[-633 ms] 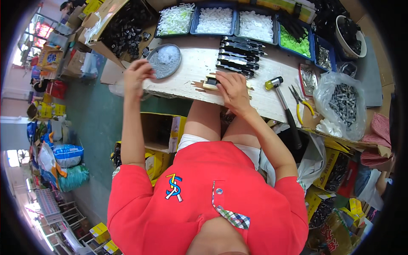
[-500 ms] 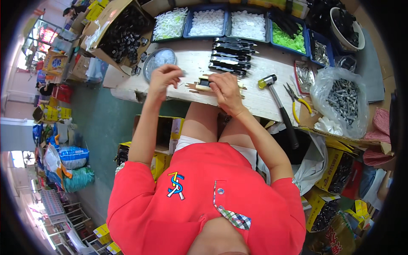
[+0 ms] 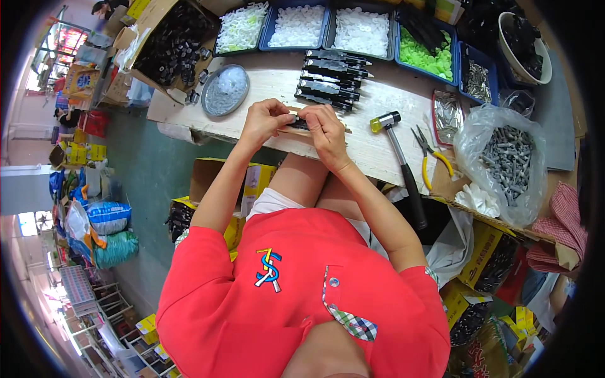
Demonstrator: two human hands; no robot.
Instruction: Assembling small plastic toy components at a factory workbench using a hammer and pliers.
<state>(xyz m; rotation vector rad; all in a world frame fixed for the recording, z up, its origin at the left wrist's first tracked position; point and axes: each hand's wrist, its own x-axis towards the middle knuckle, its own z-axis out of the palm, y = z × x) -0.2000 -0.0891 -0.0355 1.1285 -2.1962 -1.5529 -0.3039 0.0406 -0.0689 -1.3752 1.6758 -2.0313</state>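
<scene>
At the front edge of the white bench, my left hand (image 3: 266, 123) and my right hand (image 3: 326, 133) meet over a small black piece (image 3: 299, 123). The piece lies on a pale wooden block near the bench edge, mostly covered by my fingers. My left thumb and finger are pinched together at its left end; whatever they grip is too small to name. My right fingers are closed on its right end. Just beyond my hands lies a row of long black parts (image 3: 333, 79). A round grey dish (image 3: 225, 101) with clear, whitish contents stands to the left.
To the right lie a hammer (image 3: 403, 167) with a yellow-and-black head, yellow-handled pliers (image 3: 428, 154) and a plastic bag of grey metal parts (image 3: 510, 157). Blue trays of white pieces (image 3: 295, 29) and green pieces (image 3: 428, 57) line the back. A cardboard box (image 3: 167, 53) holds black parts.
My left hand has moved right and down from beside the dish to the black piece, meeting my right hand. The whole view has shifted slightly.
</scene>
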